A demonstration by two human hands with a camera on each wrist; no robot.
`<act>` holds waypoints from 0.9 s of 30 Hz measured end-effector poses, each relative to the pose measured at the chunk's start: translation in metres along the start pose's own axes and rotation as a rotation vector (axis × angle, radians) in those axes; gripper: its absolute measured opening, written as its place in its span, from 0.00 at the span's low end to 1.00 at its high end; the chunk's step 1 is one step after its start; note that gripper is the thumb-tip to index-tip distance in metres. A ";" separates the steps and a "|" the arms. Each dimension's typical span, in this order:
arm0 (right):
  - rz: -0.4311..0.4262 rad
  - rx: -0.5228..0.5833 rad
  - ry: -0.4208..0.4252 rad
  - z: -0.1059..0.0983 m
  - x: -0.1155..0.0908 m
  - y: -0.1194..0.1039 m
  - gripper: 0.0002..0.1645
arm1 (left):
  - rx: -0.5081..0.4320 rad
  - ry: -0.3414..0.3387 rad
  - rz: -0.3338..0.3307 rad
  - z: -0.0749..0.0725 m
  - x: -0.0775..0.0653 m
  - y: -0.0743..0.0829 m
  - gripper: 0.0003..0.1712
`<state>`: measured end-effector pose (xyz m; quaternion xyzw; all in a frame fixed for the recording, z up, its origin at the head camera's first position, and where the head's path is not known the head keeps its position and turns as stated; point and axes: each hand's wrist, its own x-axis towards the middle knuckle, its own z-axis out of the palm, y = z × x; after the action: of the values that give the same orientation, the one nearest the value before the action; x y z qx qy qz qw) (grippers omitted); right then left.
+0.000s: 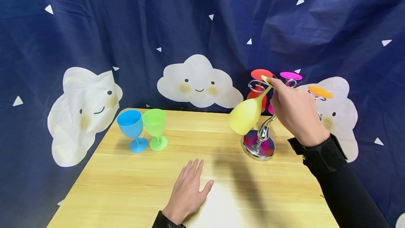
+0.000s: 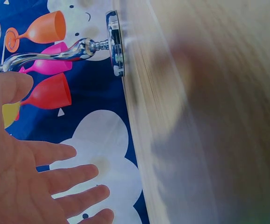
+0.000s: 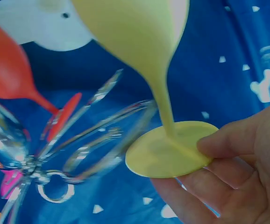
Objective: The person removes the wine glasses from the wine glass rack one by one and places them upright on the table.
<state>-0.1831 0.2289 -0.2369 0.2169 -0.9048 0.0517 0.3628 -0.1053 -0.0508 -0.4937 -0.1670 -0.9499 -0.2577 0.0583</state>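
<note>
We log the yellow plastic goblet (image 1: 245, 115) as hanging off the right hand (image 1: 294, 108), bowl down and left, foot up at the fingertips. Its long axis slants, not plumb. The curly-armed chrome stand (image 1: 265, 129) sits just beside it; we can't tell whether goblet and wire loops touch. Right hand is the nearer one to both.

Right fingers: closed in a pinch on the foot's rim, thumb (image 3: 223, 140) on the face by the stem, other fingers on the underside.

Red (image 1: 262, 74), magenta (image 1: 291, 76) and orange (image 1: 320, 92) plastic goblets hang upside down on the stand. Left hand (image 1: 188, 192): flat, fingers straight and spread, nothing held, low over the pale wooden table (image 1: 126, 192); contact unclear. Blue (image 1: 131, 126) and green (image 1: 155, 124) plastic goblets stand upright, far left.
</note>
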 end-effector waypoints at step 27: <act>0.785 1.010 -0.139 0.090 -0.147 -0.025 0.26 | -0.425 -0.148 0.001 -0.007 0.000 0.017 0.43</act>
<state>-0.1346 0.2359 -0.4045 0.0164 -0.8024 0.5862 0.1107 -0.0996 -0.0406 -0.4803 -0.1944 -0.8758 -0.4392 -0.0479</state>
